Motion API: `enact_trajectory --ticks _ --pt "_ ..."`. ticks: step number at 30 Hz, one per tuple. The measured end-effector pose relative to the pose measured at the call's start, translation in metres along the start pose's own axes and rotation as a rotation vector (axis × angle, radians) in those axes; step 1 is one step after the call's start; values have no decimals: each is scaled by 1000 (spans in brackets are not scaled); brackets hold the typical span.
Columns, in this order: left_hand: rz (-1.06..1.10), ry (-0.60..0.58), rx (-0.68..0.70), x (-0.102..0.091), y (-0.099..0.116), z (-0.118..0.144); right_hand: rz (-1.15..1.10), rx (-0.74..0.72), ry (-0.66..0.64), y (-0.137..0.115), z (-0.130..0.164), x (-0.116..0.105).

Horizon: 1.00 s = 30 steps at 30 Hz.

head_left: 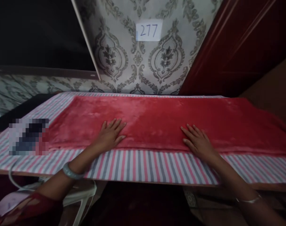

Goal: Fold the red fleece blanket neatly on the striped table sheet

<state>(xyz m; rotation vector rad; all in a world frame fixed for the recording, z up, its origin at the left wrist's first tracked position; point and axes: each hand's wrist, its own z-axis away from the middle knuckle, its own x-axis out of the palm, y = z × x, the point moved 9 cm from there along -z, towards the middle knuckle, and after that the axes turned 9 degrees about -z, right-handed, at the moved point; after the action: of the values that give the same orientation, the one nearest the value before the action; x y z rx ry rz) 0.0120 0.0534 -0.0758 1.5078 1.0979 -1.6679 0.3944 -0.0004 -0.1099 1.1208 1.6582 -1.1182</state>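
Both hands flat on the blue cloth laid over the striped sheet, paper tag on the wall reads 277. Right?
Not quite: the cloth is red, not blue, as the head view shows. Left hand and right hand do lie flat on it, over the striped sheet, and the paper tag reads 277.

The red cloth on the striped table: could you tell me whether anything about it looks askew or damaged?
Nothing stands out. The red cloth lies flat and roughly square on the striped cover, with no tear or spill visible. The left hand and right hand rest flat, fingers spread, on its near edge.
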Motion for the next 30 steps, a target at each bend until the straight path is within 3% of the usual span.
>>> enact_trajectory --ticks 2,7,10,12,15,24,27,30 --pt "2 -2 -49 -7 -12 1 -26 -49 2 -26 -14 -5" --pt "-50 14 -243 -16 -60 22 -133 -294 -7 -125 -63 -3" --pt "-42 -36 -360 -2 -86 39 -142 -415 -47 -170 -82 15" --pt "-20 -70 -390 11 -95 47 -119 -471 -96 -186 -84 33" --pt "-23 -45 -392 18 -96 51 -80 -502 -119 -190 -78 52" --pt "70 -33 -399 16 -91 59 -81 -572 1 -180 -67 64" --pt "81 -13 -433 14 -100 68 -89 -596 33 -177 -67 70" --pt "33 15 -582 13 -122 90 -95 -610 47 -175 -67 74"
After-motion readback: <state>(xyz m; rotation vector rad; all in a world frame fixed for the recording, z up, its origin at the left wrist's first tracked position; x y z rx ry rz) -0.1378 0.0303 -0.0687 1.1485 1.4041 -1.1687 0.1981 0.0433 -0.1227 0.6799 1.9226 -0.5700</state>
